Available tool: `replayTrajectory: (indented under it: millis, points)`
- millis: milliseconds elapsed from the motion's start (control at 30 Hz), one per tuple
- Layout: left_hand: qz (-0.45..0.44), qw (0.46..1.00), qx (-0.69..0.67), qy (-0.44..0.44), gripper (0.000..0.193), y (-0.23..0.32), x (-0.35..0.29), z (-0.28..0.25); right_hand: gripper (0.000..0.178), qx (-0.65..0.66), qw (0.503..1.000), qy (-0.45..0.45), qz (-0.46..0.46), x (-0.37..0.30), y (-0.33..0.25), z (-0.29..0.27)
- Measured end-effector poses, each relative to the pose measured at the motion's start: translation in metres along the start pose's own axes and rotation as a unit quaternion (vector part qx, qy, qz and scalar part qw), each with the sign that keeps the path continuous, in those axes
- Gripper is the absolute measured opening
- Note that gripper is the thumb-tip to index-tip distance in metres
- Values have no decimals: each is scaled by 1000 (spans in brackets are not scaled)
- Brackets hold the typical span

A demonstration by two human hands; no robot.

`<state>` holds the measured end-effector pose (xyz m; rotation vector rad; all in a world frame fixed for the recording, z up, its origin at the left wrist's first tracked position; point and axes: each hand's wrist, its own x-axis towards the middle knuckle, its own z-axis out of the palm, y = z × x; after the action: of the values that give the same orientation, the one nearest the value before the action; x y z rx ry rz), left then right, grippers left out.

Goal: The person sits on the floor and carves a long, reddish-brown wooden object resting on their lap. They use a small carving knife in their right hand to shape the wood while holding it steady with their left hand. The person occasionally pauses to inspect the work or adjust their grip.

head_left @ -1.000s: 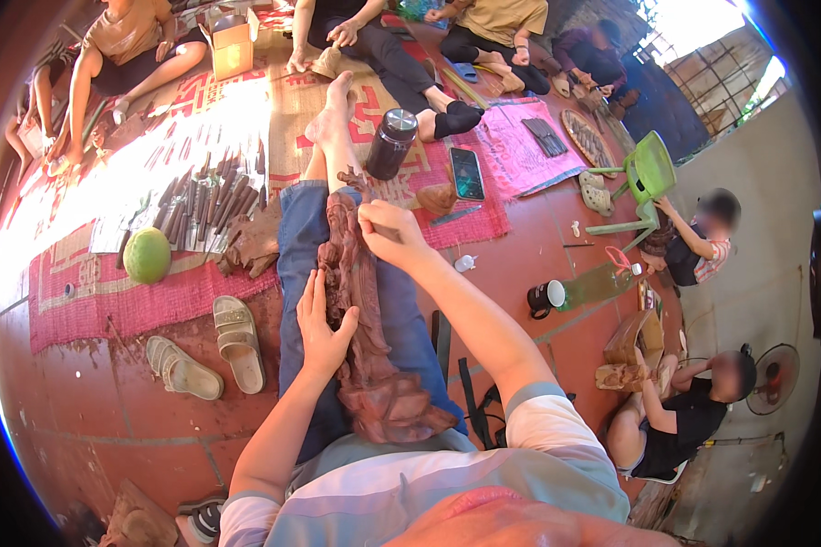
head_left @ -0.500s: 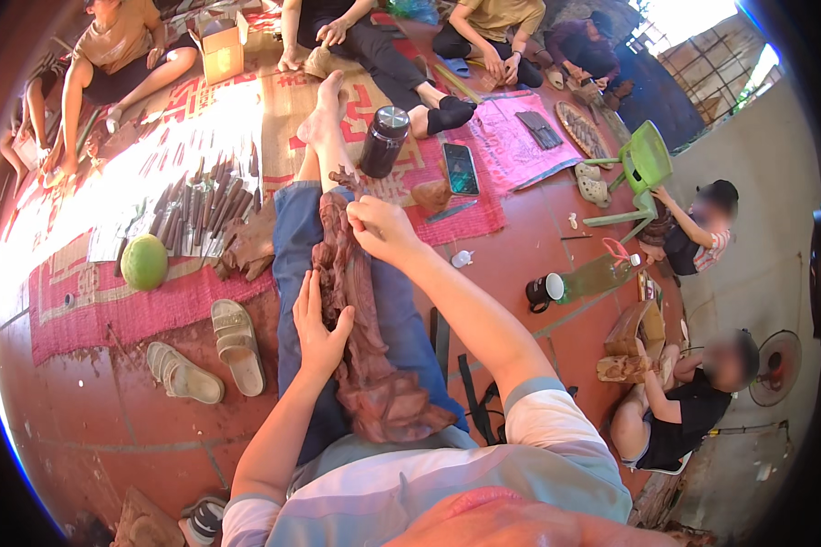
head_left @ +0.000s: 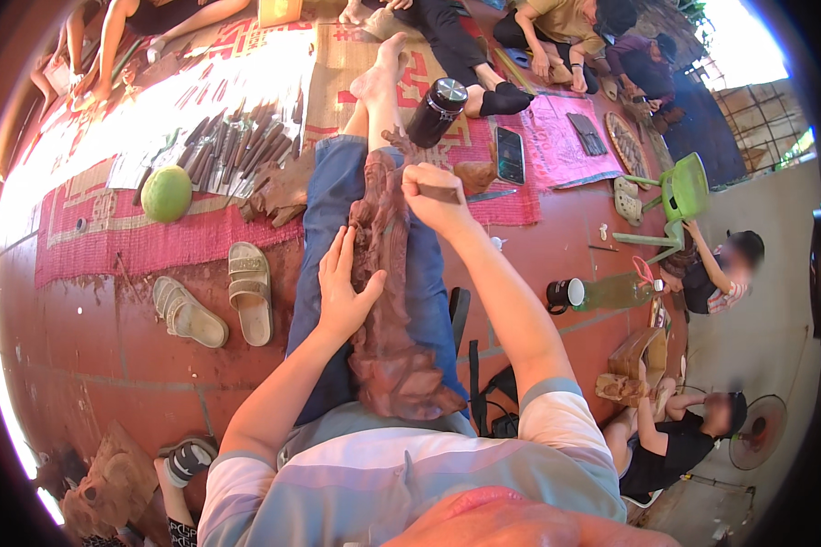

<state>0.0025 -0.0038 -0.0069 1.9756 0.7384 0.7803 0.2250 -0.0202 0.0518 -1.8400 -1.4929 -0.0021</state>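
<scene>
A long reddish-brown wood carving lies along my lap, its broad base towards my belly and its thin, branching tip near my shins. My left hand rests on its left side, fingers stretched out and thumb spread. Near the upper end, my right hand is closed in a fist round a dark-handled carving tool, whose handle end pokes out on the right. The tool's working end is hidden by the fist and the carving.
Dark-handled carving tools lie on the mat ahead left, beside a green round fruit. A black flask and phone are beyond my right hand. Sandals, a mug and a bottle stand on the tiles; people sit around.
The view has shifted, so the surroundings sit further right. My right fist has turned, and the tool's handle now shows. My left hand stays flat on the carving.
</scene>
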Motion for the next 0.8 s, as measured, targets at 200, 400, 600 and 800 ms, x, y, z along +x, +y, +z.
replayTrajectory:
  millis: [200, 400, 600, 800]
  points:
    - [6, 1000, 3, 1, 79, -2, -1, -1, 10, -43, 998, 11, 32, 10, 15, -42]
    - [6, 1000, 1, 1, 79, -3, 0, 2, 8, 54, 998, -15, 0, -1, -11, -5]
    - [3, 1000, -8, 2, 78, -1, 0, 1, 8, -71, 996, 44, -21, 18, 18, -16]
    - [3, 1000, 1, 5, 78, -5, -1, 0, 6, -49, 998, -21, -14, 7, -9, -15]
